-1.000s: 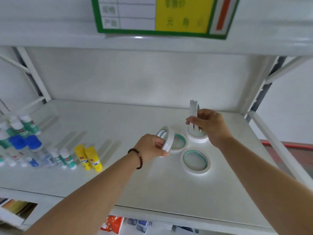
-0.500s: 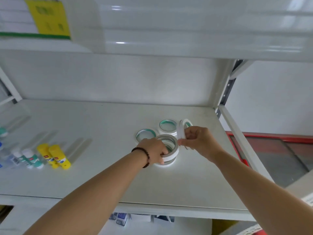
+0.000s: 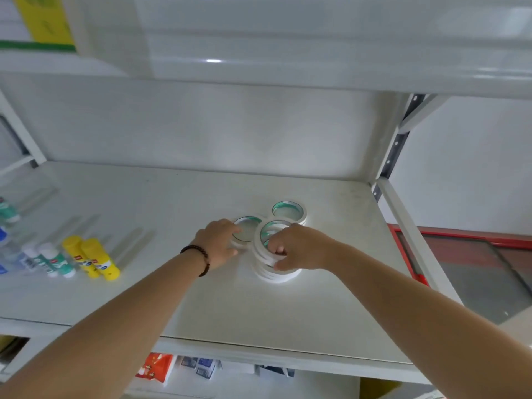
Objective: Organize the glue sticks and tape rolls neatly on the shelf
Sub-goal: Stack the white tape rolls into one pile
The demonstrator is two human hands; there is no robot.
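White tape rolls with green inner rims lie on the white shelf (image 3: 201, 300). A stack of several tape rolls (image 3: 267, 273) stands at centre right; my right hand (image 3: 302, 249) grips its tilted top roll, fingers hooked inside the ring and thumb on the outer side. Just to the left, my left hand (image 3: 217, 243) holds the edge of a single flat tape roll (image 3: 248, 229). One more tape roll (image 3: 288, 211) lies behind the stack. Two yellow glue sticks (image 3: 90, 257) and white-green glue sticks (image 3: 53, 262) lie in a row at the left.
Blue and green glue bottles (image 3: 7, 210) sit at the far left edge. A metal upright (image 3: 391, 156) and slanted rail bound the shelf on the right. The upper shelf hangs overhead. Packaged goods (image 3: 155, 367) show on the lower shelf.
My right hand brought its roll onto the stack. My left hand let go of the stack and moved left to the single flat roll. The view shifted right.
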